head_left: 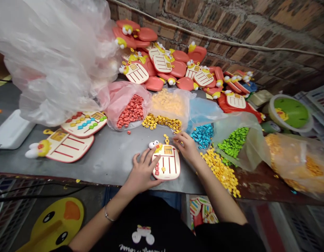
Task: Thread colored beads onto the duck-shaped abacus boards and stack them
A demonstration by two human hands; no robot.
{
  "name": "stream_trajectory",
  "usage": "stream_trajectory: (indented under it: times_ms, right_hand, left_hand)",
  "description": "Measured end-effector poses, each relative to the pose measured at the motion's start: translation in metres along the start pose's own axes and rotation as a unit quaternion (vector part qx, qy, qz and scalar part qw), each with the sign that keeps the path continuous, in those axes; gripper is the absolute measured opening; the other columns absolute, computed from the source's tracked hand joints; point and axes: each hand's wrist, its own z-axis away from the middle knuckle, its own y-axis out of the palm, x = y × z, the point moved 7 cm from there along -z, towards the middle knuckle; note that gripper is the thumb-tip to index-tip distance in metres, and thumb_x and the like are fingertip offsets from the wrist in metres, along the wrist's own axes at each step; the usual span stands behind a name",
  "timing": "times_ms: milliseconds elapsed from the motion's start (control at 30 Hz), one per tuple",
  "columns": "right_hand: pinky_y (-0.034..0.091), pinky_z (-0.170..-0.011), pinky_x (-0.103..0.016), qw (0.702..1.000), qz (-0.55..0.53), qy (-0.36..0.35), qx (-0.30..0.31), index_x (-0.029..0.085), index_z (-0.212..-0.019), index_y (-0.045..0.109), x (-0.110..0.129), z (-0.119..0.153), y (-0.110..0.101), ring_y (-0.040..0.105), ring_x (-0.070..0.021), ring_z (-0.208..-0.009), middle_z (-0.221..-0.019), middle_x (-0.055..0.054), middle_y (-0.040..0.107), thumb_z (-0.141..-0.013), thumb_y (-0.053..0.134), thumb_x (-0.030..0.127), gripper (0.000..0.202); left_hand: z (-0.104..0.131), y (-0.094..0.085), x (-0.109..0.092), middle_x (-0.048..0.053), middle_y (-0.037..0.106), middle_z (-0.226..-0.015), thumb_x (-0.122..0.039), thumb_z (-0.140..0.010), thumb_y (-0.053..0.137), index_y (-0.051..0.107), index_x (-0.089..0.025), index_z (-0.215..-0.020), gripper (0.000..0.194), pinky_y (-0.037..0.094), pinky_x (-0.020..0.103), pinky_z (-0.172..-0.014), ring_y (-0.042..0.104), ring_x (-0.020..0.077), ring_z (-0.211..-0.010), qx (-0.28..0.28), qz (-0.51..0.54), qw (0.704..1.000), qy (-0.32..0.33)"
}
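A cream toy board (173, 169) with slots and a yellow duck-like head lies flat near the table's front edge. Several red beads (157, 168) sit in its left slot and one yellow bead (163, 169) in the slot beside it. My left hand (143, 171) grips the board's left side, fingers over the upper left and thumb at the bottom edge. Just off the board's upper right corner, my right hand (186, 145) has its fingertips pinched together beside the gold bead pile (162, 121); anything between them is too small to make out.
Bags of red beads (131, 110), blue beads (202, 135) and green beads (234, 141) stand behind. Loose yellow beads (221, 171) lie right. Two more boards (72, 145) overlap at left beneath a large plastic bag (59, 63). Red-backed boards (177, 68) pile against the brick wall.
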Motion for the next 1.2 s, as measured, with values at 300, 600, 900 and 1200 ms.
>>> stream_trajectory:
  times_ms: [300,600,900,1200]
  right_hand:
    - [0.053,-0.081,-0.039,0.999,-0.007,-0.004,-0.036,0.022,-0.093,0.067,0.002,0.049,0.011,0.062,-0.0224,-0.093,-0.099,-0.009,0.067,-0.093,0.052,0.021,0.015]
    - [0.052,-0.076,-0.037,0.994,-0.058,-0.012,0.087,0.023,-0.091,0.068,0.015,0.057,0.005,0.063,-0.0215,-0.083,-0.085,-0.006,0.069,-0.093,0.053,0.021,0.015]
    - [0.055,-0.076,-0.036,0.986,-0.127,0.099,0.054,0.02,-0.099,0.068,-0.007,0.057,0.012,0.069,-0.0219,-0.087,-0.098,-0.009,0.073,-0.088,0.062,0.026,0.015]
    - [0.055,-0.079,-0.036,0.985,-0.134,0.106,0.002,0.02,-0.101,0.069,-0.017,0.05,0.016,0.069,-0.0209,-0.088,-0.098,-0.008,0.074,-0.088,0.06,0.023,0.016]
  left_hand:
    - [0.0,0.001,0.0,0.015,0.028,-0.156,-0.062,-0.078,0.062,0.046,-0.021,-0.141,0.077,0.019,0.055,-0.106,0.029,0.0372,-0.137,0.017,-0.006,1.0,-0.004]
    - [0.001,0.001,0.001,0.012,0.03,-0.156,-0.06,-0.076,0.065,0.047,-0.024,-0.14,0.076,0.016,0.057,-0.108,0.035,0.0369,-0.134,0.01,-0.005,1.0,-0.023]
    - [0.001,0.001,0.004,0.014,0.029,-0.156,-0.052,-0.078,0.065,0.044,-0.023,-0.142,0.073,0.017,0.055,-0.108,0.034,0.0357,-0.136,0.007,0.008,1.0,-0.024]
    - [-0.001,0.003,0.007,0.014,0.031,-0.155,-0.049,-0.076,0.068,0.047,-0.023,-0.139,0.071,0.017,0.057,-0.107,0.034,0.0368,-0.136,0.024,0.0,0.999,-0.041]
